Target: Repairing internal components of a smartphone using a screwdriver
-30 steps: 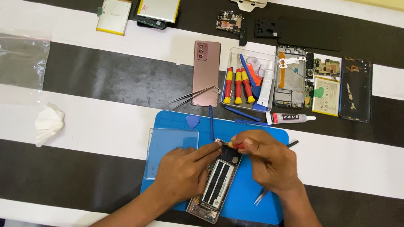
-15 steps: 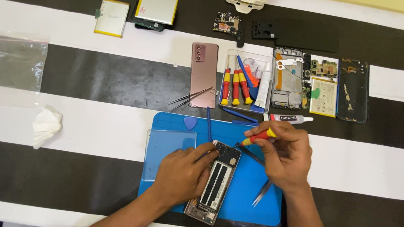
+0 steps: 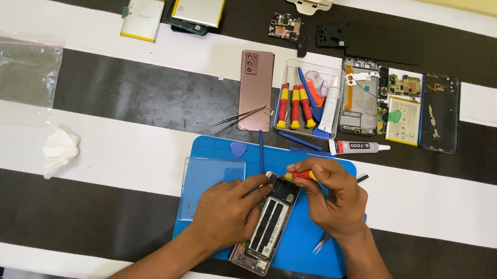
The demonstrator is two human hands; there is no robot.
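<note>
On the blue rubber mat (image 3: 310, 251), the left hand (image 3: 229, 211) is pressing flat on the opened phone frame (image 3: 265, 228), gripping nothing; at two o'clock, the right hand (image 3: 332, 195) is pinching a red-and-yellow screwdriver (image 3: 299, 175), best kept steady on the screw.

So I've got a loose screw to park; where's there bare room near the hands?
Bare cloth lies left of the blue mat, between it and the crumpled tissue, and right of the mat below the glue tube. On the mat, the opened phone and both hands take up the middle; the screwdriver tray area behind is crowded.
</note>
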